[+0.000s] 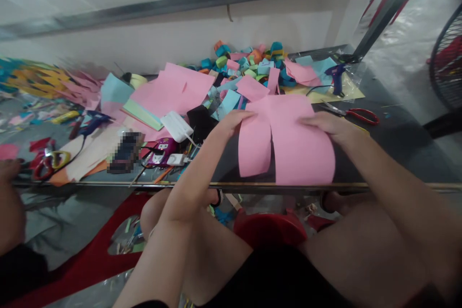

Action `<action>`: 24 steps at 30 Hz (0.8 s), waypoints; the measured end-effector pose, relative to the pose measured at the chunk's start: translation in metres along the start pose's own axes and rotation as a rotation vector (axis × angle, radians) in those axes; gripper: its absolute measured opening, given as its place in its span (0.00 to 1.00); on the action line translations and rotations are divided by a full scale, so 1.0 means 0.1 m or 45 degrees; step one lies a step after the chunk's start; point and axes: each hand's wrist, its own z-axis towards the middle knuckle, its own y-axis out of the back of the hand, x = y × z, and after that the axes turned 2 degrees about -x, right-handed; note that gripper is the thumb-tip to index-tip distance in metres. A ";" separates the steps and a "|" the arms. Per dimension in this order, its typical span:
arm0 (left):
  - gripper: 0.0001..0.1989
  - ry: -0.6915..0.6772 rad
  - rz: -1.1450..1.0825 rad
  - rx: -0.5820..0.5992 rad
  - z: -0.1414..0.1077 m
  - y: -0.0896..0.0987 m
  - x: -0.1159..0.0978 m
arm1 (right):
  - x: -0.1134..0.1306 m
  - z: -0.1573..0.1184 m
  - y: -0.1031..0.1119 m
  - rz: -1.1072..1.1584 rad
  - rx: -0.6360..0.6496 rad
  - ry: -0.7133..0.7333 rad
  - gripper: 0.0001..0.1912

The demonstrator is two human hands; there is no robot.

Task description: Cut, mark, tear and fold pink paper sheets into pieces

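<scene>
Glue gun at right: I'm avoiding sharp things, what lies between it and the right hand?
Part of a yellow sheet and the scissors, in the head view.

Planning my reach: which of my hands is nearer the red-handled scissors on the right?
Right. Your right hand, on the pink paper, is close beside the scissors; your left hand is farther, at the paper's left side.

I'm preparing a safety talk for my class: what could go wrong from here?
The right hand might brush the red-handled scissors lying close by. The pink paper, near the table's front edge, could crease there. The glue gun beyond might shift if its cable is snagged.
</scene>
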 end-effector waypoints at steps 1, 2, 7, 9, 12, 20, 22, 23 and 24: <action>0.09 0.064 -0.008 -0.020 0.04 0.00 0.04 | -0.13 0.06 -0.03 0.075 0.002 -0.188 0.08; 0.09 0.096 -0.006 -0.051 0.08 -0.01 0.07 | -0.25 0.12 -0.05 0.129 -0.015 -0.259 0.07; 0.23 -0.198 0.287 -0.277 0.27 -0.10 0.14 | -0.66 0.32 -0.07 -0.065 -0.157 -0.125 0.07; 0.27 -0.481 0.537 -0.281 0.35 -0.15 0.15 | -0.75 0.35 -0.06 -0.167 -0.189 -0.024 0.08; 0.26 -0.712 0.756 -0.137 0.44 -0.22 0.15 | -0.85 0.33 -0.06 -0.183 -0.190 0.139 0.12; 0.16 -0.768 0.763 0.025 0.54 -0.22 0.22 | -0.76 0.26 -0.02 -0.386 -0.182 0.215 0.18; 0.15 -0.759 0.745 0.016 0.54 -0.20 0.24 | -0.63 0.33 0.02 -0.545 -0.307 0.376 0.27; 0.15 -0.768 0.730 0.021 0.53 -0.20 0.25 | -0.56 0.39 0.03 -0.606 -0.374 0.528 0.36; 0.15 -0.783 0.710 0.035 0.53 -0.19 0.26 | -0.48 0.47 0.03 -0.650 -0.418 0.714 0.42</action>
